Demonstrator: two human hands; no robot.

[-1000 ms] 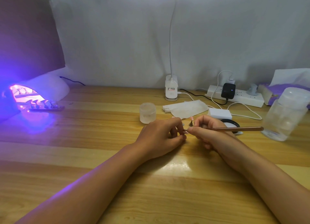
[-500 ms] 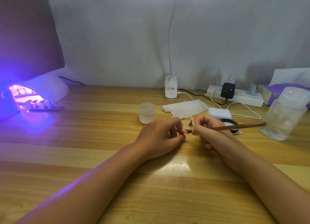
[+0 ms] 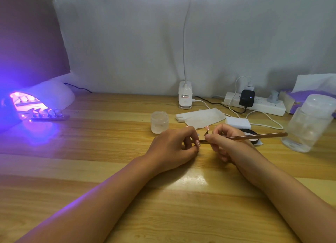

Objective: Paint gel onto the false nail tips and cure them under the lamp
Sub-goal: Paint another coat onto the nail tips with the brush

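Note:
My left hand [image 3: 174, 144] rests on the wooden table and pinches a small stand with false nail tips [image 3: 207, 129], mostly hidden between my hands. My right hand [image 3: 222, 139] grips a thin copper-coloured gel brush [image 3: 258, 135], its tip at the stand and its handle pointing right. At the far left the white curing lamp [image 3: 49, 95] glows purple. A strip of several nail tips [image 3: 49, 114] lies at its mouth.
A small frosted jar [image 3: 159, 121] stands just behind my left hand. Folded tissue [image 3: 200, 117], a white block [image 3: 238, 123], a black round pot [image 3: 252, 133], a power strip [image 3: 254, 104] with cables and a large clear bottle [image 3: 309, 122] fill the right side. A desk-light base [image 3: 185, 97] stands at the back.
The brush handle has tilted slightly, its far end a little higher than a second ago. My right hand shifted a touch toward the stand. My left hand stays still.

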